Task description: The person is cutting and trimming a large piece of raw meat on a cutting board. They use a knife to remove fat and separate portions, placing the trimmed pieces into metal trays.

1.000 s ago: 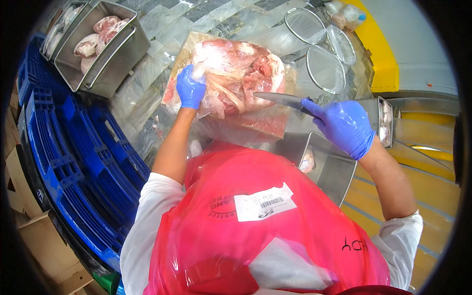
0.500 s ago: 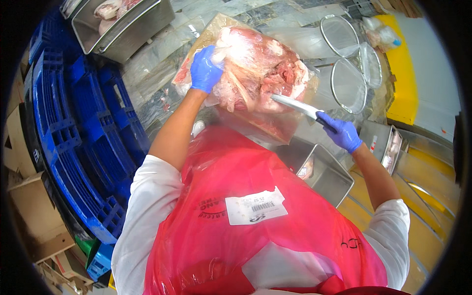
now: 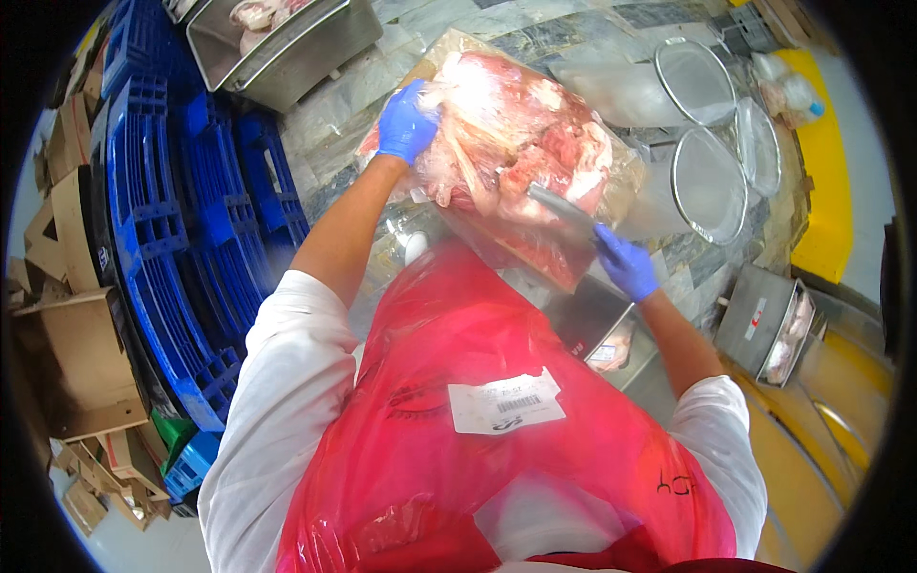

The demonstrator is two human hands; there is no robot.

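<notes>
Beyond the red apron (image 3: 458, 329), I've got 2 blue-gloved hands well apart: left hand (image 3: 409, 124) closed on the left edge of the big meat slab (image 3: 523, 119), its forearm stretched forward and inward; right hand (image 3: 627, 264) wrapped round the handle of the knife (image 3: 564, 206), forearm slanting forward-left, blade over the slab's near right side, tip contact I can't tell

Grey tiled floor (image 3: 330, 129); blue pallets (image 3: 153, 224) on it, left. Raw meat (image 3: 511, 119) atop clear plastic (image 3: 624, 186).
</notes>
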